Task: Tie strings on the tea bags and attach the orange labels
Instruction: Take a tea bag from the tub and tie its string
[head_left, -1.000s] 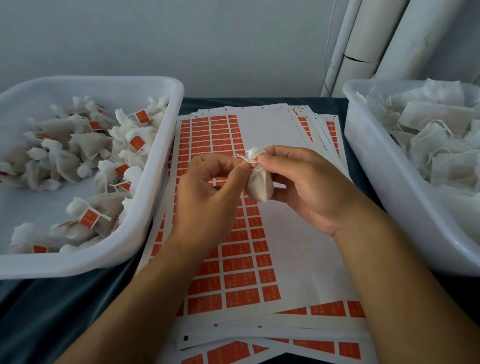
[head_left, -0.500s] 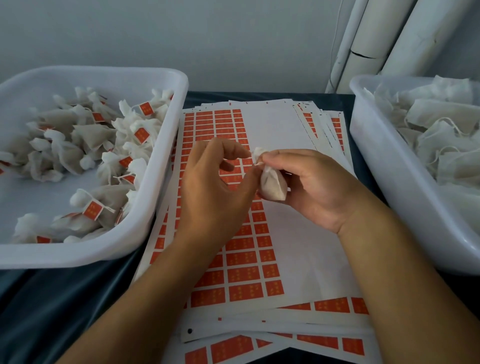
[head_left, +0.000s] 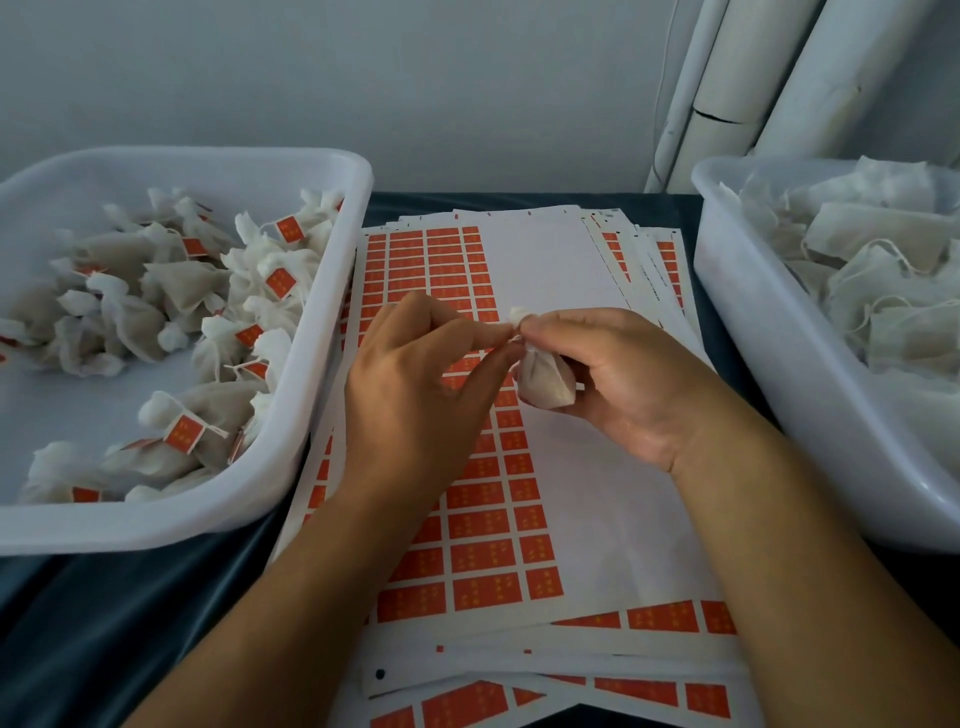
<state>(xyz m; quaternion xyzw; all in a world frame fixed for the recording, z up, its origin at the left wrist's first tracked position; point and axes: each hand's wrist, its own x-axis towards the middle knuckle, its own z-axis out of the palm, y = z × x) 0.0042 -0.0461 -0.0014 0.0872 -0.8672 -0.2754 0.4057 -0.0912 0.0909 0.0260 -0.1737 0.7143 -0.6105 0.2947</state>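
Right hand (head_left: 618, 384) is gripping 1 tea bag (head_left: 545, 382) above the middle of the label sheets (head_left: 582, 467); thumb and fingers are closing around the gathered neck, with the filled body hanging below and the tuft poking out at 12 o'clock. Left hand (head_left: 415, 384) is meeting it from 9 o'clock, thumb and forefinger pinching together at the neck on what looks like the string (head_left: 515, 339); the thread is too fine to follow, so I cannot tell whether the knot is finished. No label is showing on this bag.

Done so far, judged from the layout: the left tray (head_left: 332, 291), at 9 o'clock from the hands, is holding a loose pile of finished bags (head_left: 208, 291), necks tied, many showing orange labels (head_left: 280, 283). The pile is covering roughly half the tray floor.

Left to do: the right tray (head_left: 753, 332), at 3 o'clock, is holding a heap of flat, untied bags (head_left: 893, 291) with loose strings. The heap runs out of view, so no count.

The top sheet is showing its right-hand columns peeled bare, while about 4 columns of orange stickers are remaining on the left. More sheets are lying beneath, fanned out at 6 o'clock and 1 o'clock.

Judgement: the batch is somewhere mid-run. For the bag in hand, tying is in progress; labelling is not yet done.
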